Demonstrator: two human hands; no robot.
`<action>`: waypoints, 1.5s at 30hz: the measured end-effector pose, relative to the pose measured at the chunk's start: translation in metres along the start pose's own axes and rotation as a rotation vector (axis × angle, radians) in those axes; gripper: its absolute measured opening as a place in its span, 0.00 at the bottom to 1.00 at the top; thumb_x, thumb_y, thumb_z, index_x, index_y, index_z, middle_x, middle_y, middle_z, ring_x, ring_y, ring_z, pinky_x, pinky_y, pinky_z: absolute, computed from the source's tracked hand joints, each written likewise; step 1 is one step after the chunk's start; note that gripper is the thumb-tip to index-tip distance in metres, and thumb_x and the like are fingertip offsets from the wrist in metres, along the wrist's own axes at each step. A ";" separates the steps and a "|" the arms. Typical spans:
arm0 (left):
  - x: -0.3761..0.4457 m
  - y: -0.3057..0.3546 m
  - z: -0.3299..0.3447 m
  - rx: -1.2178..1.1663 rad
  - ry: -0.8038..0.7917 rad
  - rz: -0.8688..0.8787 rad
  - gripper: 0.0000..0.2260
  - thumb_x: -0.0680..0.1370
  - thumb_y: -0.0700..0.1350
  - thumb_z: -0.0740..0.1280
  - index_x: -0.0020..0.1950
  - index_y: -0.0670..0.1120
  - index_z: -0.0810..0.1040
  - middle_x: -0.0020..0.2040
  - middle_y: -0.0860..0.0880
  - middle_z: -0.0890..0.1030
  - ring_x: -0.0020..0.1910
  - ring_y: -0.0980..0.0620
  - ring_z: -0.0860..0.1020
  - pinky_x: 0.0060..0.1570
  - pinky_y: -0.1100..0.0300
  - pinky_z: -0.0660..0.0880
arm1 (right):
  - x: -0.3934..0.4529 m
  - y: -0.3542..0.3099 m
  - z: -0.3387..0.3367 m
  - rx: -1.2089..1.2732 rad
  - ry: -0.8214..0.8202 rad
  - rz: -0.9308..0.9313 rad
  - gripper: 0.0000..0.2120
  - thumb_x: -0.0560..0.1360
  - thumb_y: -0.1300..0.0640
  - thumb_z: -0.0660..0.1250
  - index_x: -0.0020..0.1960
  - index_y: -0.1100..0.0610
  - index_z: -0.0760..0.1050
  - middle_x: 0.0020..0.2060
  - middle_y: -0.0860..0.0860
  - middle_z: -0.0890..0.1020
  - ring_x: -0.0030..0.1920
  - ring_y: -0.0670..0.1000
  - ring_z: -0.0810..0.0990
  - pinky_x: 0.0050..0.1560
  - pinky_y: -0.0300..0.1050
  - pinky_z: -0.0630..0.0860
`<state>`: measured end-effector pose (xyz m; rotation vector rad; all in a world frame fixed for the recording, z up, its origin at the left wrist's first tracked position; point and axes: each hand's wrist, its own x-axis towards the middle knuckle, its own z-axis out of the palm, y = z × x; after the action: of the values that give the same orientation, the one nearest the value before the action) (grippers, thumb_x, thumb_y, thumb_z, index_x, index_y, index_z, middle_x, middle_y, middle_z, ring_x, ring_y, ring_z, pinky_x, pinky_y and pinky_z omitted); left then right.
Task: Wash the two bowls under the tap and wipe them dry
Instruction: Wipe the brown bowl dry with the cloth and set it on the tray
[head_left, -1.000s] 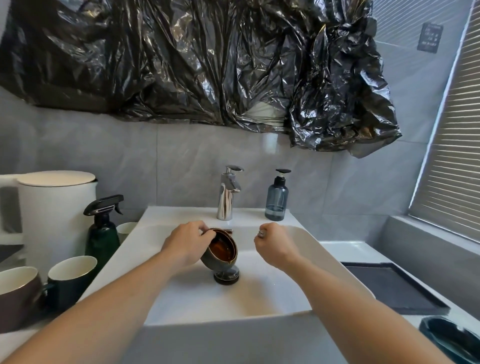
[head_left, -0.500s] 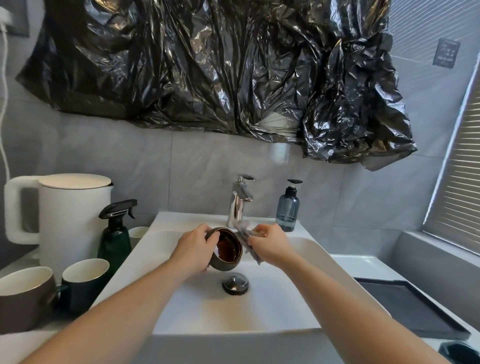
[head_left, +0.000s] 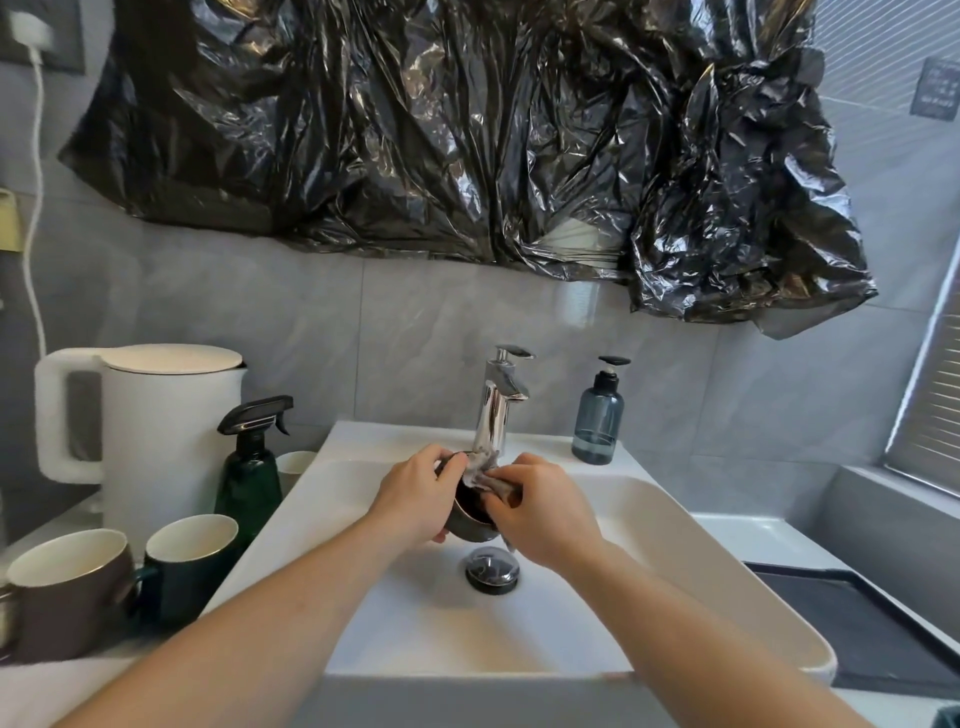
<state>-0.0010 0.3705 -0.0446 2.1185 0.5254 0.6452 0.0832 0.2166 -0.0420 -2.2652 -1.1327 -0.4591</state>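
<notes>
Bowl (head_left: 470, 514), glazed, likely slippery and breakable: left hand (head_left: 415, 499) grips its rim; right hand (head_left: 545, 512) pinches a cloth (head_left: 485, 475) inside.

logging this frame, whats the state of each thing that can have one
bowl: tilted, held over the sink
cloth: pressed into the bowl
left hand: grips the bowl
right hand: holds the cloth
tap: no running water visible
kettle: lid closed
drain stopper: seated in drain
</notes>
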 end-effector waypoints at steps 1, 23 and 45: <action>0.000 0.001 0.001 -0.007 -0.010 0.014 0.12 0.84 0.58 0.61 0.54 0.53 0.79 0.47 0.48 0.84 0.29 0.44 0.85 0.32 0.55 0.82 | 0.000 -0.002 0.001 -0.015 -0.008 -0.021 0.11 0.79 0.48 0.66 0.59 0.43 0.84 0.47 0.44 0.79 0.44 0.51 0.78 0.39 0.44 0.72; 0.005 -0.003 0.003 0.113 0.087 0.192 0.10 0.84 0.57 0.62 0.58 0.55 0.80 0.47 0.49 0.86 0.43 0.39 0.83 0.47 0.49 0.81 | -0.009 -0.008 -0.003 -0.152 -0.180 -0.112 0.17 0.81 0.56 0.56 0.66 0.44 0.74 0.65 0.45 0.80 0.54 0.59 0.80 0.43 0.48 0.69; 0.013 -0.005 -0.019 -0.219 0.101 -0.283 0.15 0.88 0.53 0.57 0.65 0.46 0.77 0.56 0.40 0.83 0.29 0.43 0.85 0.25 0.56 0.81 | -0.004 0.005 -0.003 0.478 0.138 0.237 0.09 0.82 0.58 0.64 0.58 0.46 0.79 0.47 0.47 0.84 0.42 0.46 0.85 0.43 0.52 0.86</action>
<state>-0.0037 0.3924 -0.0355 1.7716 0.7591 0.6189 0.0846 0.2096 -0.0430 -1.8837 -0.7892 -0.2157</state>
